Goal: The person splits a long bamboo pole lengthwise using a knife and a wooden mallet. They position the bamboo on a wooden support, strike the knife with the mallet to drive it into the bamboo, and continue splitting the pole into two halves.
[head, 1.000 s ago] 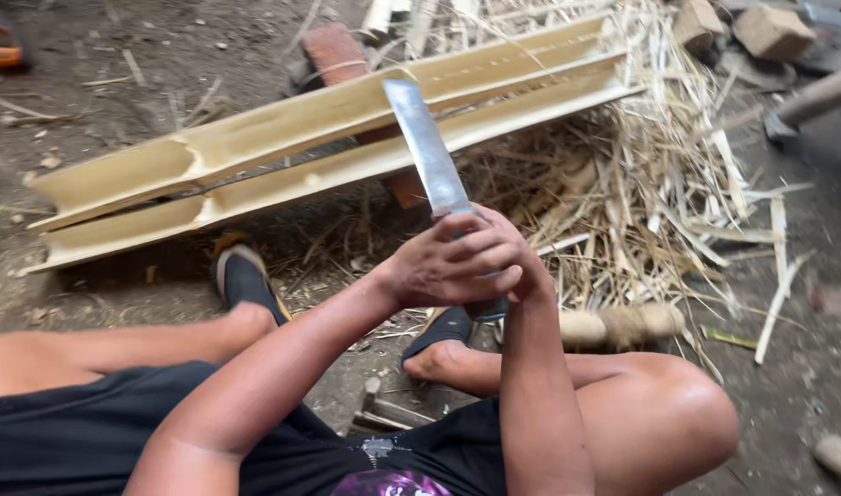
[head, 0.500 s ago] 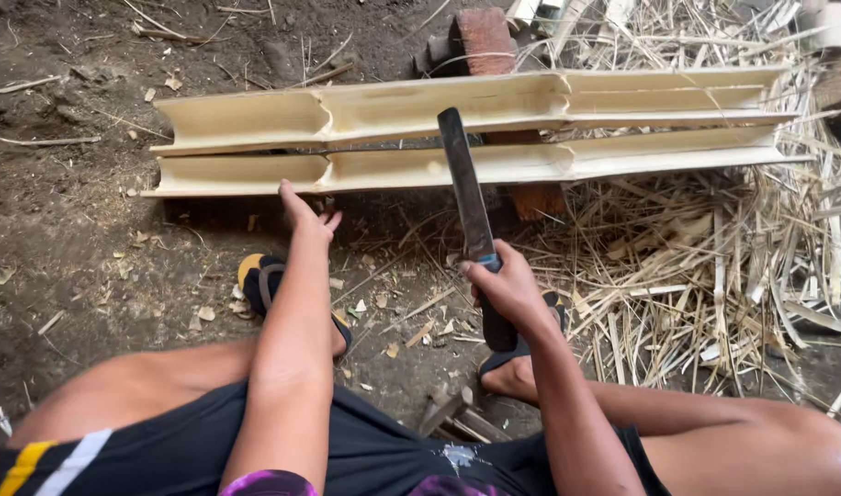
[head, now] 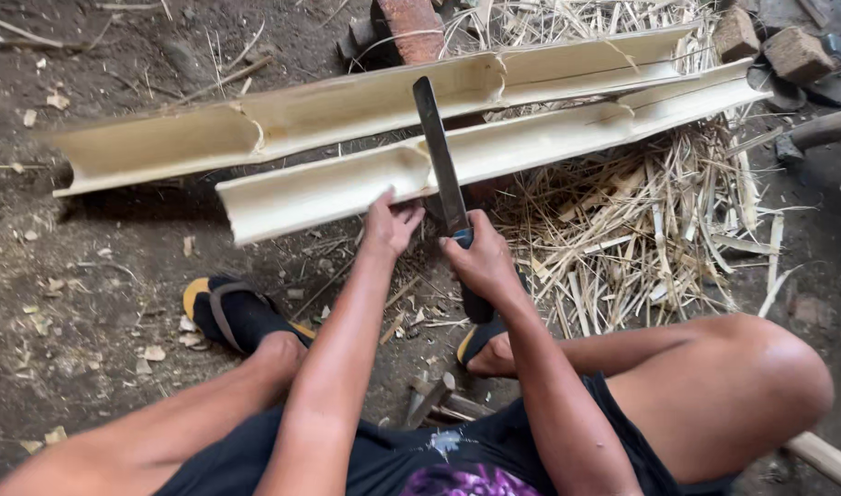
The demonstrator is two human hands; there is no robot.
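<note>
In the head view, a long dark blade [head: 440, 152] is gripped by its handle in the right hand [head: 480, 262], whose fingers are clenched around the grip; the blade rises away from that hand and crosses over the nearer split bamboo half [head: 549, 142]. Whether the edge touches the bamboo cannot be told. The left hand [head: 390, 225] is seen just to the left of the right hand, its fingers loosely spread and resting against the lower rim of the nearer bamboo half, close beside the blade; nothing is enclosed in it.

The nearer bamboo half lies just beyond both hands, hollow side up, stretching from left of the left hand far out to the right. A second split half [head: 282, 124] is laid farther out, beyond the first and running roughly alongside it, reaching further to the left. A reddish brick [head: 411, 18] is seen beyond the bamboo, past the blade's tip.

To the right of the right hand, a heap of pale bamboo splinters [head: 641, 230] is spread over the dirt ground [head: 90, 276]. Below the left hand, toward the body, a dark sandal with a yellow edge [head: 237, 312] is worn on the left foot. Both forearms are stretched forward between bent bare knees.
</note>
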